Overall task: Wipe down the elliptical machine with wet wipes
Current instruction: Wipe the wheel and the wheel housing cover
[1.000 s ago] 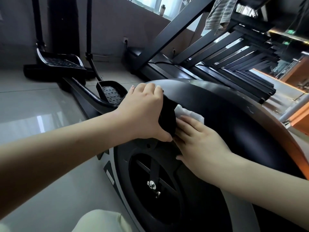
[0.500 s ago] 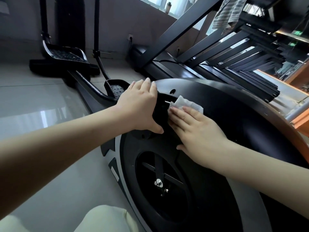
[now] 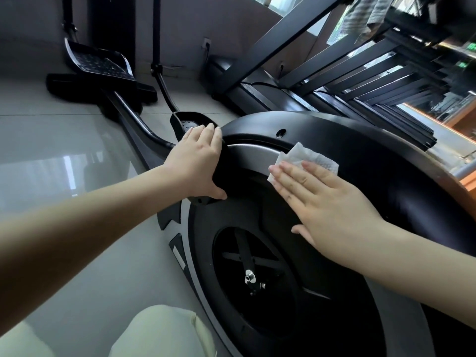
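While beneath flat right hand (image 3: 332, 202), crinkled wipe (image 3: 306, 157) on glossy housing (image 3: 360, 140).

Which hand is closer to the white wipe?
Right. The right hand presses flat on the wet wipe; the left hand grips a black machine part to its left, clear of it.

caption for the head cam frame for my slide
Right hand presses a wet wipe flat on the elliptical's flywheel housing while the left hand grips a black part beside it.
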